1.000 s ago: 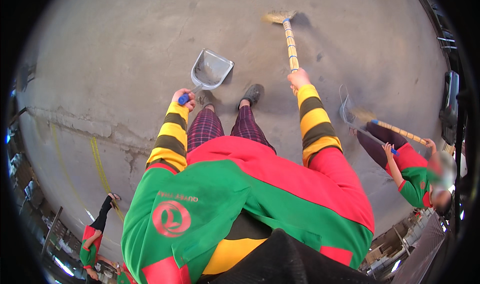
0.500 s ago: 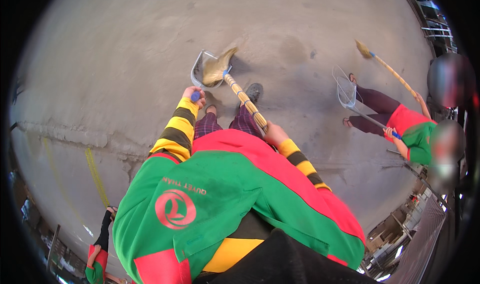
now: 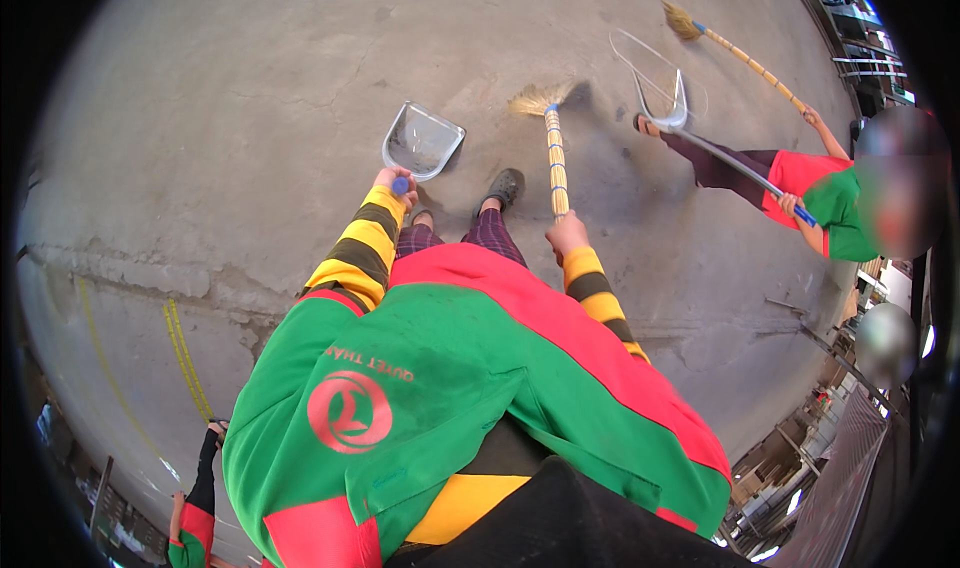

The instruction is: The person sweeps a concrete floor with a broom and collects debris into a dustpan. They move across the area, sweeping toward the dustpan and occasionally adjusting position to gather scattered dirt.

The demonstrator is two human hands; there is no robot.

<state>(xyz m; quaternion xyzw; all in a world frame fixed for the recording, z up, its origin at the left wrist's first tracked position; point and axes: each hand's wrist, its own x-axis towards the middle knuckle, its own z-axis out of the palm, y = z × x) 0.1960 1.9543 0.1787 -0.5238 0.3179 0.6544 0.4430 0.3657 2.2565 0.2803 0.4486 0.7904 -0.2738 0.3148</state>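
Observation:
My left hand (image 3: 396,185) is closed around the blue-ended handle of a long-handled dustpan. The grey metal pan (image 3: 423,140) rests on the concrete floor just beyond that hand, with a little dark dirt in it. My right hand (image 3: 568,236) grips the pale bundled handle of a broom (image 3: 557,163), tied round with blue bands. Its straw head is spread on the floor to the right of the dustpan, apart from it, and looks slightly blurred. My shod foot (image 3: 506,188) stands between the dustpan and the broom.
At the right a co-worker (image 3: 790,183) holds another broom (image 3: 750,63) and a long-handled dustpan (image 3: 675,113). Another person (image 3: 195,518) is at the lower left. Yellow lines (image 3: 185,358) and a cracked seam mark the concrete floor (image 3: 250,88). Racks and clutter line the right edge.
My broom head has swung rightward from over the dustpan onto the floor. My left hand and the dustpan stay nearly in place. The co-worker has moved farther ahead with their broom and dustpan.

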